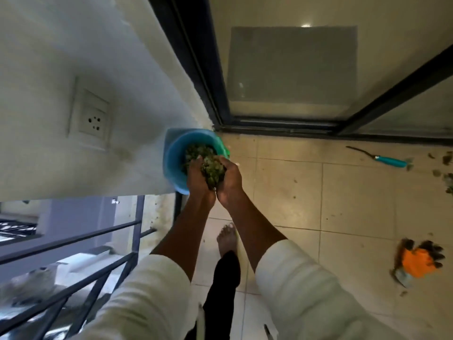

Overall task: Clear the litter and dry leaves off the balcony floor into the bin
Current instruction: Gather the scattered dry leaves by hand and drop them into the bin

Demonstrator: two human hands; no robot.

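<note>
A blue bin [172, 158] stands in the balcony corner by the wall and the door frame, with green leaves inside it. My left hand [196, 179] and my right hand [230, 179] are cupped together over its near rim. Between them they hold a clump of dry leaves [212, 171]. More leaf scraps [445, 165] lie scattered on the tiles at the far right.
A blue-handled garden tool [389, 161] lies on the tiles right of the bin. Orange gloves [419, 262] lie on the floor at the right. A metal railing [81, 261] runs at the left, and a glass sliding door [289, 69] stands behind the bin. My bare foot [226, 240] stands below my hands.
</note>
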